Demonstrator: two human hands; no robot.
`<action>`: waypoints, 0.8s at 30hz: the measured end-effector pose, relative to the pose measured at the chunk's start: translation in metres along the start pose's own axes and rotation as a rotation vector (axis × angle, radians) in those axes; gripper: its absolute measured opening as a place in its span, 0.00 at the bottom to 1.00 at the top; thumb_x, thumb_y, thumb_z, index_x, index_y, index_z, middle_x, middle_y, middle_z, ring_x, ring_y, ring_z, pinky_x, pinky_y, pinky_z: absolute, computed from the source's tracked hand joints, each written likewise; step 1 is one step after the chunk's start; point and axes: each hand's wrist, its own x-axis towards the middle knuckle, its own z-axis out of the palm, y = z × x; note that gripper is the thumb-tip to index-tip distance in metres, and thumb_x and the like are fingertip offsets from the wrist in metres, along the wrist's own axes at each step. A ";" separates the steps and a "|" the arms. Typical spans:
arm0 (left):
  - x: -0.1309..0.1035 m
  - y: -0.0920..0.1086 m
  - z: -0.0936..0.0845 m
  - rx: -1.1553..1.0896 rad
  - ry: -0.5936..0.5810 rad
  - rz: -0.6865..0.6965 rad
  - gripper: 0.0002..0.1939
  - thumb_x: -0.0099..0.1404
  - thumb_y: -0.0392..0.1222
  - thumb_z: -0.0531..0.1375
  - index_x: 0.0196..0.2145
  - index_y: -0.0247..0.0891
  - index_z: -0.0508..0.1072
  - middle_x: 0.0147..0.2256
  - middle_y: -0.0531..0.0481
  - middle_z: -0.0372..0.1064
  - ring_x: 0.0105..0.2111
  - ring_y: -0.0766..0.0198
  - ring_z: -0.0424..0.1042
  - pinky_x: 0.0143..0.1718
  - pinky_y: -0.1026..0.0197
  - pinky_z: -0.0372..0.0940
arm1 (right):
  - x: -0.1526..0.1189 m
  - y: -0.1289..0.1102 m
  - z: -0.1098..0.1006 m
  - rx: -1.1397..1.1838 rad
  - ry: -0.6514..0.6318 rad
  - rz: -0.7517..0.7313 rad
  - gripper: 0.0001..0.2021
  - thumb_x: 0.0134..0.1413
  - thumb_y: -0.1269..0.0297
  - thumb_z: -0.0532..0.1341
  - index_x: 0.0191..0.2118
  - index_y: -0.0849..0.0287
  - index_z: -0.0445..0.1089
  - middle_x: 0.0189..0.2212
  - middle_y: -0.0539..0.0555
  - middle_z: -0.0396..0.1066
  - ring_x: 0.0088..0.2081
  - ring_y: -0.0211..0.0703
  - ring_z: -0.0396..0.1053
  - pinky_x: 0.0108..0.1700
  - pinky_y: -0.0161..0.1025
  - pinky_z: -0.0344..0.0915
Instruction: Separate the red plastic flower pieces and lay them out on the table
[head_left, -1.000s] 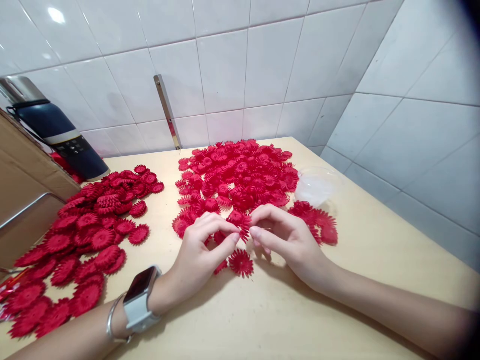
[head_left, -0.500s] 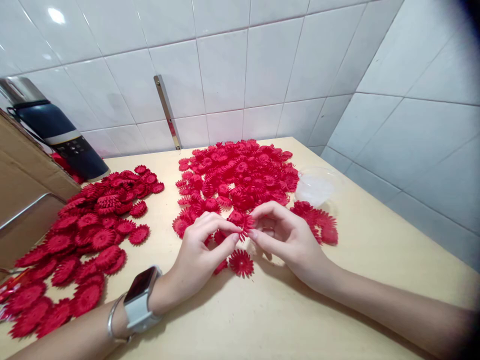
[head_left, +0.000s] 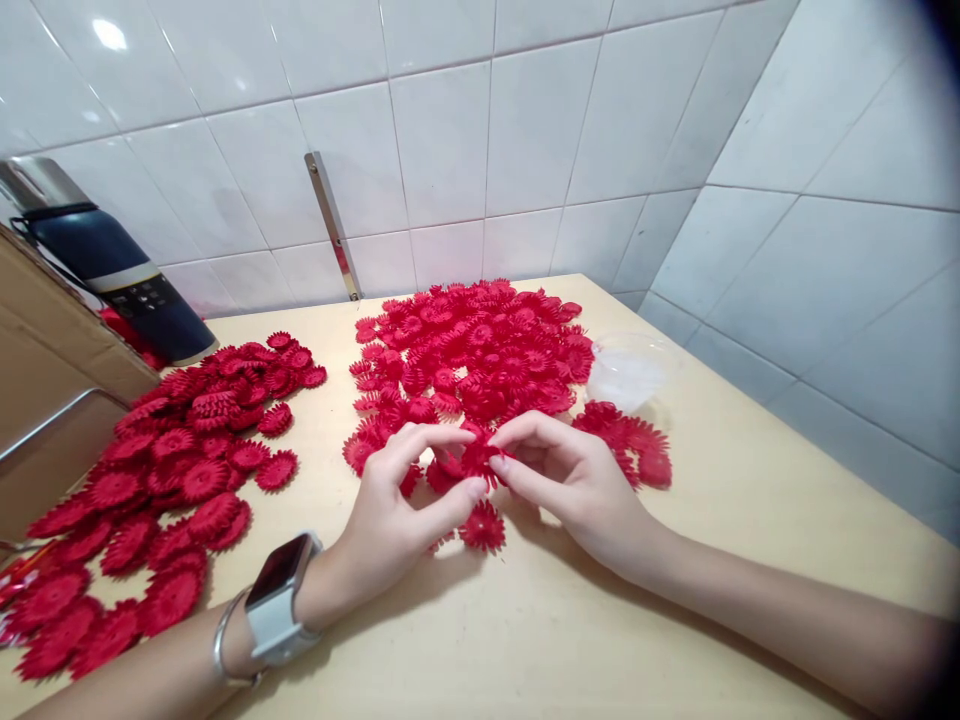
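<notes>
Our right hand (head_left: pixel 581 490) pinches a red flower (head_left: pixel 480 458); our left hand (head_left: pixel 409 505), thumb and forefinger parted, adjoins it.

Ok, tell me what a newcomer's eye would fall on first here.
Probably the vivid red fringed discs: one large heap at the table's far middle, another along its left. Next, the two hands at front centre, the right hand pinching a fringed disc beside the parted fingers of the left hand. Then the dark blue flask at the far left.
</notes>
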 end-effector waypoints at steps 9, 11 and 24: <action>-0.001 -0.004 0.001 -0.035 0.008 -0.056 0.03 0.60 0.36 0.58 0.33 0.41 0.70 0.32 0.54 0.68 0.34 0.66 0.68 0.34 0.64 0.61 | 0.002 0.001 -0.001 -0.005 -0.014 -0.063 0.05 0.49 0.72 0.58 0.32 0.57 0.69 0.26 0.46 0.68 0.20 0.29 0.59 0.19 0.29 0.54; -0.001 -0.004 0.001 -0.042 0.009 -0.049 0.04 0.60 0.36 0.57 0.34 0.41 0.70 0.32 0.54 0.68 0.33 0.66 0.68 0.35 0.64 0.61 | 0.001 0.001 -0.001 -0.013 -0.010 -0.065 0.05 0.49 0.72 0.58 0.32 0.56 0.70 0.26 0.46 0.68 0.20 0.29 0.58 0.19 0.29 0.54; 0.000 -0.003 0.000 -0.004 0.001 0.003 0.04 0.61 0.35 0.56 0.33 0.40 0.71 0.32 0.53 0.69 0.33 0.66 0.68 0.35 0.63 0.62 | 0.002 0.001 -0.002 -0.037 -0.005 -0.054 0.06 0.49 0.72 0.58 0.32 0.56 0.70 0.28 0.47 0.68 0.22 0.30 0.61 0.21 0.30 0.56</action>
